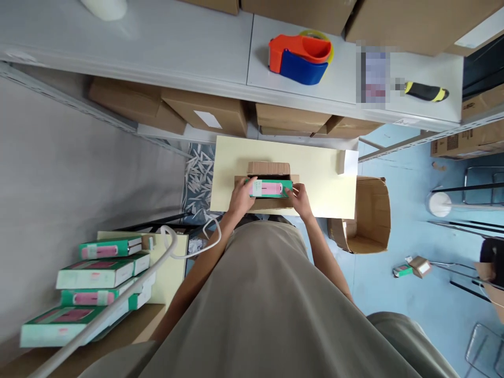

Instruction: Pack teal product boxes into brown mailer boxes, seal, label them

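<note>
A green box with a pink picture [271, 188] lies lengthwise over an open cardboard carton [269, 168] on the pale yellow tabletop [323, 184]. My left hand [242, 197] grips the left end of the green box, thumb on its upper face. At the other end, my right hand [298, 198] has its fingers closed round the right edge of the same box. The carton's flaps are spread out, and its dark inside shows only in a strip behind the green box. How deep the box sits in the carton I cannot tell.
Green-and-white boxes [94, 278] are stacked at the lower left, crossed by a white bent tube [172, 247]. A tape dispenser [301, 56] and a yellow-black handled tool [426, 91] lie on the shelf [189, 47]. An open carton [374, 215] stands right of the table.
</note>
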Demonstrator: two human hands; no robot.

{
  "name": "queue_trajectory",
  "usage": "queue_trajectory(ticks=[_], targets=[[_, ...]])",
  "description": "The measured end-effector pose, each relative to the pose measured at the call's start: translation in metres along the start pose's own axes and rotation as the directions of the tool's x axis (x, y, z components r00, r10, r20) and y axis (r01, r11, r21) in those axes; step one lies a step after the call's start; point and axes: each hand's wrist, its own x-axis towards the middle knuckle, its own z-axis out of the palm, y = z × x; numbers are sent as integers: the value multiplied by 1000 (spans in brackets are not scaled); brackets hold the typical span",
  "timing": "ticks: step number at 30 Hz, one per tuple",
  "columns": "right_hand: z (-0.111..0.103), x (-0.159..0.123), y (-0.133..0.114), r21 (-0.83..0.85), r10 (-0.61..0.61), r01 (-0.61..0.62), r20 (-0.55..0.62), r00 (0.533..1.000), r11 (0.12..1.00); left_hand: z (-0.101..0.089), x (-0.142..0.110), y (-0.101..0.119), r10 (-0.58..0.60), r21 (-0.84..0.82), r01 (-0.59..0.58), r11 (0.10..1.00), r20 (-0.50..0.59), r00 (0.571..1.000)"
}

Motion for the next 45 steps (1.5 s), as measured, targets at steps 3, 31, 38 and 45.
queue_trajectory(ticks=[3, 31, 38, 45], targets=[[1, 2, 2, -25, -33, 33, -9, 999, 999, -3, 2, 1, 15, 22, -15, 1000, -8, 1000], [-34, 22, 41, -379, -284, 264, 3, 959, 887, 37, -14, -19, -299, -15, 312, 950, -334, 894], [-29, 41, 50, -413, -62, 80, 59, 996, 907, 47, -25, -26, -465, -44, 468, 883, -230, 855], [-11, 28, 50, -399, -9, 58, 124, 992, 915, 43, -55, -27, -547, -70, 544, 836, -185, 816]])
